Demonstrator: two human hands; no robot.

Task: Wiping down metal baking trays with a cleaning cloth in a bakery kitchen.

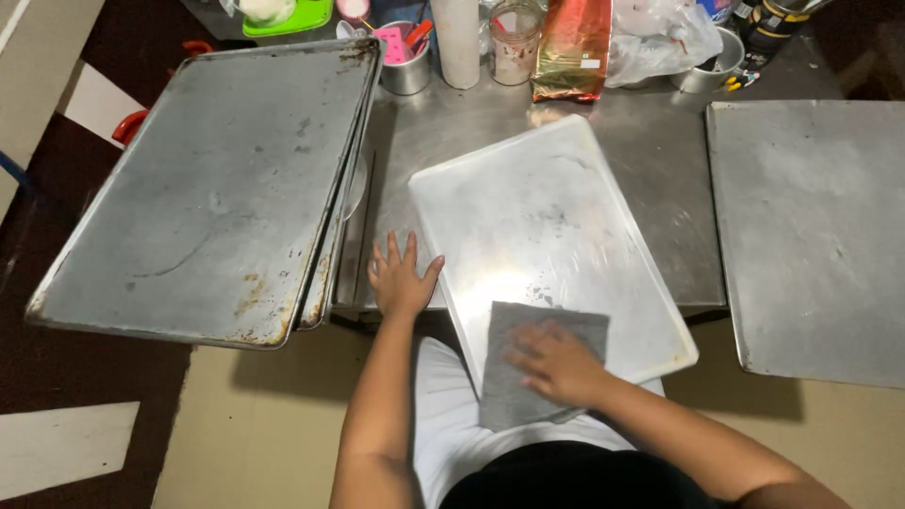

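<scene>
Nearest the body, the right hand (556,363) lies flat and spread on a grey cloth (533,363), fingers extended rather than curled, pressing the cloth down onto the near end of a pale metal tray (547,226). The cloth hangs partly off the tray's near edge toward the person's lap. Just to the left of it, the left hand (401,278) rests palm-down with its fingers fanned open, holding nothing; it sits against the tray's left rim where the rim meets the steel counter (660,188), apparently bracing the tray.

By the look of it, the step in hand is wiping the tray's surface, with only the near corner under the cloth. I judge that the next move calls for steady downward pressure from the right hand and a sweep away from the body across the length of the tray, while the left hand keeps the tray from sliding, since its near end overhangs the counter edge.

The tray itself lies at a slant to the counter, shallow-rimmed, dull silver with a bright glare patch ahead of the cloth and a few dark specks and smudges around its middle.

Further left of the left hand, a stack of darker, rust-stained trays (217,179) juts off the counter. Well to the right of the right hand lies another flat grey tray (811,226). Beyond the hands, at the far side, stand cups, a jar (514,42), a foil pouch (570,47) and plastic bags.
</scene>
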